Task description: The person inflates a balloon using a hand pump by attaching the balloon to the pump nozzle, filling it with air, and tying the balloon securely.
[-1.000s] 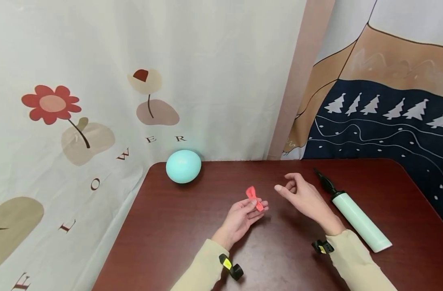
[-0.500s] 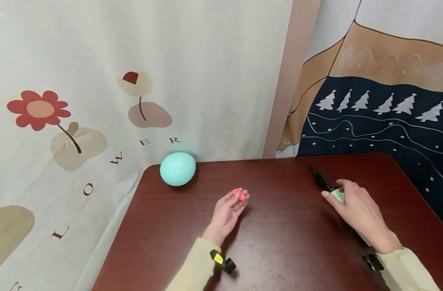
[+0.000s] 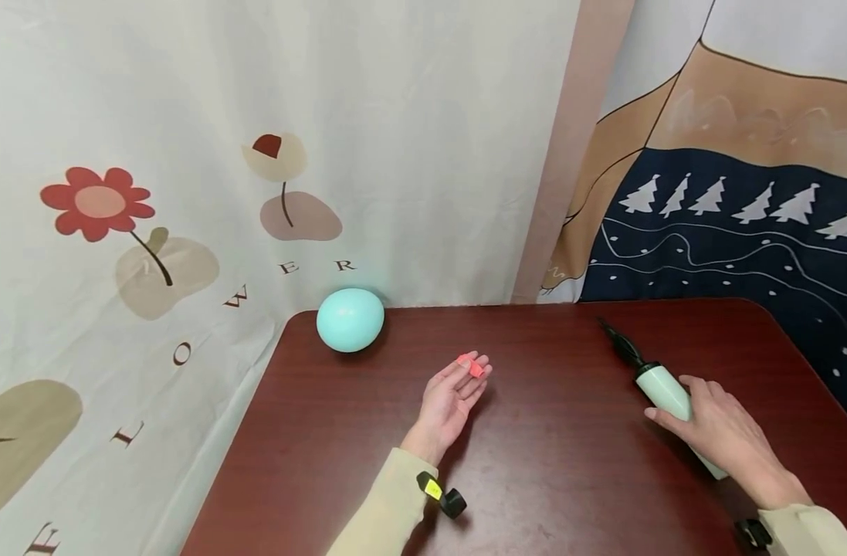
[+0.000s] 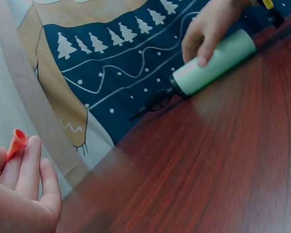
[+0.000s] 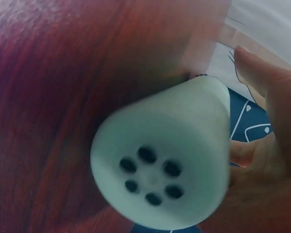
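My left hand, palm turned up, pinches a small coral-red uninflated balloon between thumb and fingers. In the left wrist view the open mouth of the balloon flares above the fingers. On the right, my right hand grips the pale green barrel of a balloon pump, thumb on one side and fingers on the other. The pump lies on the table with its black nozzle pointing away. Its round end with several dark holes faces the right wrist camera, where the pump fills the middle.
An inflated turquoise balloon rests at the table's far left corner, close to the printed curtain. The dark red-brown table has rounded far corners. A dark blue cloth with white trees hangs behind it on the right.
My right hand has moved right from near the left hand onto the pump, then down its barrel. My left hand has shifted slightly forward with the red balloon, less of which shows now.
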Motion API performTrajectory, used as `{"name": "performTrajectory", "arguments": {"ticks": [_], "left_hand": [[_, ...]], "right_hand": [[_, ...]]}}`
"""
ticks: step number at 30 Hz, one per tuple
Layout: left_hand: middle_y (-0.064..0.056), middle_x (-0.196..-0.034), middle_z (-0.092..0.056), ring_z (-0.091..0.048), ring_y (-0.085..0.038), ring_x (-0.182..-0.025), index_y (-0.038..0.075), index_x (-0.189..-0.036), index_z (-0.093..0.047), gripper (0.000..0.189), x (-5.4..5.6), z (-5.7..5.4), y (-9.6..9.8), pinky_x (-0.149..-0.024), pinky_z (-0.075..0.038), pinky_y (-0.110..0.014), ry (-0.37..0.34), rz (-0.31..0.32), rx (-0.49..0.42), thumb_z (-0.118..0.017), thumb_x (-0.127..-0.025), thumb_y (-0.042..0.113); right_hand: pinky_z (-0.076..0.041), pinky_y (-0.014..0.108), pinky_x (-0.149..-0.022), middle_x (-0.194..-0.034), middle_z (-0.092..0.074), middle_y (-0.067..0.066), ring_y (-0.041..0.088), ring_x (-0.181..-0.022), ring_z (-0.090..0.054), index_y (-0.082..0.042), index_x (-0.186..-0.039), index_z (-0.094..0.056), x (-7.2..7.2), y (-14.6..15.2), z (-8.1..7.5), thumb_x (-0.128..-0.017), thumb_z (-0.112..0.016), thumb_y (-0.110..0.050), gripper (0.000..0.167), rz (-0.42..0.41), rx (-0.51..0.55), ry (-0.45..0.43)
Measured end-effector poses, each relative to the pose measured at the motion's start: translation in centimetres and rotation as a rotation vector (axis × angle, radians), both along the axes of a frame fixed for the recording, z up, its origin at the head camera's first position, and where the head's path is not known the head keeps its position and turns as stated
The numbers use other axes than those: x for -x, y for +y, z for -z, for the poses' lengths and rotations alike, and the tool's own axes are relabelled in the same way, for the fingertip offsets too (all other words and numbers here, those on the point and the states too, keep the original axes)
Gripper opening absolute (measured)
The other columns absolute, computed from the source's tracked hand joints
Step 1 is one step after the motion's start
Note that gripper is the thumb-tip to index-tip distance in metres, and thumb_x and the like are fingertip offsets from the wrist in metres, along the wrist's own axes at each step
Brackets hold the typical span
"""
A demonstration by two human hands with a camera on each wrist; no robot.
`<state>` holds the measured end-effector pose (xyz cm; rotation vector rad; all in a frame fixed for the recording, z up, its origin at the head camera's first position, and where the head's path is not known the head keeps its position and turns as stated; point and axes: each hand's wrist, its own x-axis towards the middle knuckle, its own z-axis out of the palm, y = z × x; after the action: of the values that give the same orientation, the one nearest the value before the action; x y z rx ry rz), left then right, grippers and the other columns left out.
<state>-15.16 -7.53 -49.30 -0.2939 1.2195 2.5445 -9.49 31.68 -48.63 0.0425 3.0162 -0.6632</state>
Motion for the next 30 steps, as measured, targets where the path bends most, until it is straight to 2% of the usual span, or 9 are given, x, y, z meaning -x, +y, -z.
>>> {"name": "performTrajectory", "arguments": {"ticks": [6,12,18,22,27,30], "left_hand": [[-0.021,-0.142,-0.06,-0.056,-0.035,-0.135,-0.008,-0.149,-0.046,0.049,-0.2,0.1,0.8,-0.118,-0.038,-0.046,-0.024,-0.041,-0.041,-0.057,-0.106,0.014],[-0.018,-0.134,-0.067,-0.06,-0.033,-0.13,-0.008,-0.147,-0.048,0.048,-0.3,0.0,1.3,-0.117,-0.039,-0.046,-0.038,-0.073,-0.057,-0.058,-0.106,0.014],[-0.017,-0.133,-0.067,-0.06,-0.034,-0.131,-0.008,-0.147,-0.048,0.046,-0.2,-0.3,1.1,-0.113,-0.044,-0.042,-0.034,-0.076,-0.04,-0.056,-0.106,0.013],[-0.017,-0.131,-0.069,-0.062,-0.033,-0.129,-0.007,-0.145,-0.051,0.045,-0.1,-0.3,0.7,-0.11,-0.046,-0.041,-0.043,-0.099,-0.034,-0.057,-0.106,0.013],[-0.017,-0.133,-0.068,-0.062,-0.032,-0.128,-0.006,-0.144,-0.052,0.044,0.0,-0.4,0.6,-0.11,-0.046,-0.041,-0.043,-0.087,-0.042,-0.057,-0.106,0.013],[-0.016,-0.131,-0.069,-0.059,-0.035,-0.132,-0.006,-0.143,-0.054,0.043,0.2,-0.4,0.5,-0.111,-0.045,-0.041,-0.036,-0.085,-0.035,-0.058,-0.106,0.014]], "right_hand": [[-0.051,0.052,-0.066,-0.107,-0.053,0.039,0.041,-0.084,-0.054,0.026,-0.133,-0.038,0.2,0.3,0.6,-0.088,-0.076,-0.055,0.1,-0.013,-0.009,-0.063],[-0.05,0.052,-0.066,-0.115,-0.052,0.038,0.04,-0.088,-0.055,0.023,-0.138,-0.036,0.5,0.7,0.6,-0.093,-0.072,-0.041,0.086,0.002,0.019,-0.165],[-0.049,0.048,-0.063,-0.121,-0.057,0.035,0.037,-0.087,-0.06,0.015,-0.142,-0.04,0.0,-0.3,-0.2,-0.096,-0.066,-0.05,0.084,0.035,0.081,-0.114],[-0.05,0.048,-0.064,-0.123,-0.059,0.036,0.036,-0.088,-0.063,0.014,-0.142,-0.043,-0.2,-2.3,-0.9,-0.097,-0.066,-0.047,0.079,0.016,0.113,-0.068],[-0.049,0.041,-0.064,-0.123,-0.062,0.032,0.032,-0.088,-0.063,0.01,-0.143,-0.046,-1.0,-4.8,-1.5,-0.096,-0.068,-0.046,0.076,-0.002,0.163,-0.072],[-0.048,0.037,-0.065,-0.123,-0.064,0.026,0.027,-0.089,-0.062,0.006,-0.144,-0.049,-1.6,-6.1,-1.6,-0.096,-0.07,-0.048,0.075,-0.043,0.222,-0.096]]}}
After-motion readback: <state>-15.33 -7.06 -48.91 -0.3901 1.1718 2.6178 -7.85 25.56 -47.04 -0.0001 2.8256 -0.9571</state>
